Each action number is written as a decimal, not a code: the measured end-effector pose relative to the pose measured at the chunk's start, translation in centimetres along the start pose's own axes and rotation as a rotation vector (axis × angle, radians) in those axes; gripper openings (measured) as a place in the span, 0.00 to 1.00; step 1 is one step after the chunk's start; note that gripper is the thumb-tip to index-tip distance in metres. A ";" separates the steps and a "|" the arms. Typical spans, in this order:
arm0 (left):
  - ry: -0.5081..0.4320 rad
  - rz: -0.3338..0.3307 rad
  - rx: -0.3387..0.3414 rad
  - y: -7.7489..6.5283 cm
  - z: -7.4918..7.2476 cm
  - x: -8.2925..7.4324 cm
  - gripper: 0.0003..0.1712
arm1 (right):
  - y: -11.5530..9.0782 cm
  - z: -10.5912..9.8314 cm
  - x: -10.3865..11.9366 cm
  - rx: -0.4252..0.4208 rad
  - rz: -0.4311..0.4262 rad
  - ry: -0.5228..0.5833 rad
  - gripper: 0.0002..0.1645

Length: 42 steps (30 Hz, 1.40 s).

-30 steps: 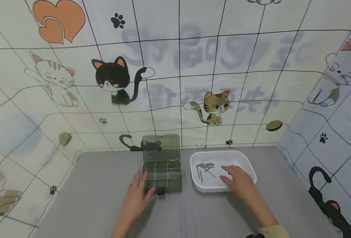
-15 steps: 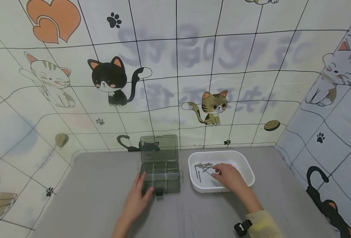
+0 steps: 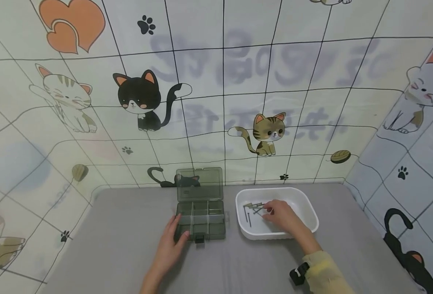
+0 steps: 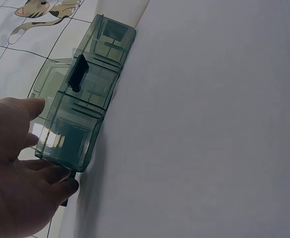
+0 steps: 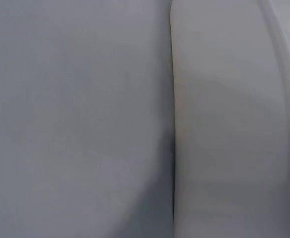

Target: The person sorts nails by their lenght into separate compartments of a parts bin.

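Observation:
A smoky-green plastic compartment box (image 3: 200, 220) stands on the grey table with its lid (image 3: 199, 184) open and upright. My left hand (image 3: 172, 241) rests against its front left corner, fingers nearly straight along the side and thumb at the front. The left wrist view shows the box (image 4: 80, 114) with its black latch (image 4: 77, 73), my left hand (image 4: 21, 173) touching its end. My right hand (image 3: 280, 216) is inside the white tray (image 3: 308, 204), fingertips drawn together on one of the several thin metal nails (image 3: 254, 206).
The grey table (image 3: 121, 228) is walled by a cat-print cloth backdrop (image 3: 216, 102) at the back and both sides. The right wrist view shows only the table (image 5: 75, 124) and the tray's white outer wall (image 5: 224, 124). A black strap (image 3: 297, 274) sits at my right cuff.
My right hand has slid left across the tray from lying flat to closing its fingertips on the nails. The left hand has stayed at the box.

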State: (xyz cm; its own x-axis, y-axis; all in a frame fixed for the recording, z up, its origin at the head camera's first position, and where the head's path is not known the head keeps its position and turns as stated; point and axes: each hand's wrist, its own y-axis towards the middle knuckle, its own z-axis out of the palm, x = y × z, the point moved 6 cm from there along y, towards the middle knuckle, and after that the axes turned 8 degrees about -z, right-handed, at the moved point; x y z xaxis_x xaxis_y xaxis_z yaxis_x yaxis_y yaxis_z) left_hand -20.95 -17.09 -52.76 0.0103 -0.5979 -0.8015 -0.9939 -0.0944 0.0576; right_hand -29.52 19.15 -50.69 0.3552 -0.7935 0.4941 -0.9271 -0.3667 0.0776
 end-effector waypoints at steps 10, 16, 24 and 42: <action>0.014 0.045 -0.064 0.1 -0.7 0.1 0.32 | 0.8 1.0 -0.7 0.044 0.007 0.019 0.05; -0.013 0.065 -0.069 -0.1 -0.5 0.1 0.31 | 1.0 1.5 -1.1 0.068 0.002 0.037 0.05; -0.057 0.015 -0.054 -0.1 -0.5 0.3 0.31 | 1.2 1.4 -1.1 0.062 -0.039 0.046 0.07; -0.064 -0.022 -0.024 0.0 -0.3 0.7 0.36 | 1.8 1.5 -1.4 0.029 0.014 -0.030 0.03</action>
State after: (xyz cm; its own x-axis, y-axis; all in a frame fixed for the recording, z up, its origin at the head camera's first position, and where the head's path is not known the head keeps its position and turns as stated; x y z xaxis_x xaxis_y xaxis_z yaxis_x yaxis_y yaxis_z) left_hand -20.94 -17.75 -53.11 0.0240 -0.5436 -0.8390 -0.9905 -0.1267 0.0537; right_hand -31.53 18.83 -52.50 0.3464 -0.8126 0.4687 -0.9282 -0.3694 0.0454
